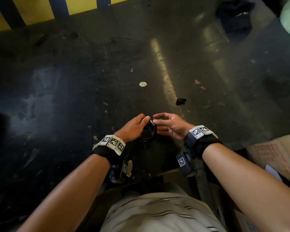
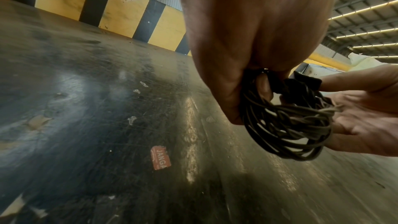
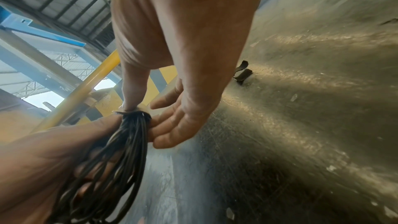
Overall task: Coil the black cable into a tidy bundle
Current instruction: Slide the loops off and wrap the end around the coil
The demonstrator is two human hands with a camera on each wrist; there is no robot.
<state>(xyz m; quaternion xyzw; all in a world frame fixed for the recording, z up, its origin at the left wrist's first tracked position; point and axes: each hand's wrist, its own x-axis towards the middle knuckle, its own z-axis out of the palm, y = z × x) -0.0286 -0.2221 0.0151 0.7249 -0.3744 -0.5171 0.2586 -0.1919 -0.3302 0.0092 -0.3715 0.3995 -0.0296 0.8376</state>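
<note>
floor [image 1: 74, 72]: dark, scuffed, glossy with streaks of reflected light, bits of litter | barrier [image 2: 120, 11]: yellow with black stripes along the far edge | rail [image 3: 79, 91]: yellow pipe | roof [image 2: 366, 14]: corrugated metal with rows of strip lights | beam [image 3: 41, 30]: blue | cardboard box [image 1: 274, 153]: at right

The cable [image 2: 286, 125] is black; the barrier [image 2: 120, 11] wears yellow and black stripes; the floor [image 1: 74, 81] is dark grey.
</note>
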